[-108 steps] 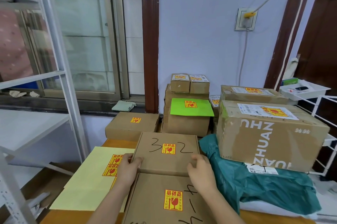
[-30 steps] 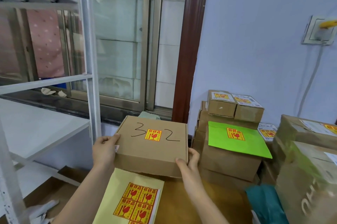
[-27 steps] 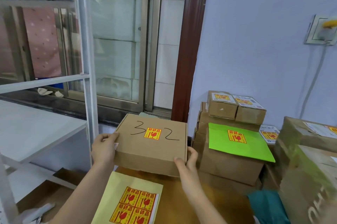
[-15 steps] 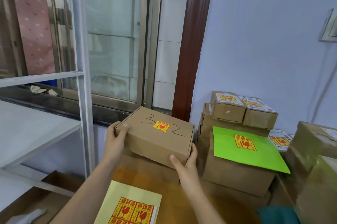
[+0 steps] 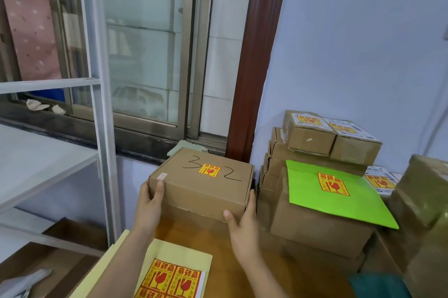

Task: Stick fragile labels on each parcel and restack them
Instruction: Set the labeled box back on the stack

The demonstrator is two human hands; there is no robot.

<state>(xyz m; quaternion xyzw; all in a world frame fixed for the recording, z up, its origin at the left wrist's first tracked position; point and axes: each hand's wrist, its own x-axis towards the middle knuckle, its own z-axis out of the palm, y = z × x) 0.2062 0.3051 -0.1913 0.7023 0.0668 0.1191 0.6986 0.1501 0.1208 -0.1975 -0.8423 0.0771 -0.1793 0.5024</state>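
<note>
**A:** Parcel 3 2 (image 5: 206, 176) is gripped at both ends: the left hand (image 5: 149, 203) is wrapped round the near-left corner with the thumb up on the front face, and the right hand (image 5: 241, 221) is curled round the near-right bottom corner. Where is it being set?

**B:** On the lower brown box (image 5: 194, 218) by the window sill, just left of the stack under the green envelope (image 5: 324, 194). Whether full contact has been made cannot be told; the near edge appears to rest on it.

**A:** How should the placing be finished well?

**B:** The edges should be squared with the box below before the grip is released, so that no overhang is left toward the table (image 5: 206, 244). The right fingers appear to be tucked under the corner, so they should be slid out sideways, not pulled, or the parcel may be dragged askew.

**A:** And the fragile label (image 5: 209, 171)?

**B:** It is already stuck on top, between the 3 and the 2, and should be kept facing up. The sticker sheet (image 5: 169, 280) is lying near for the next parcel.
</note>
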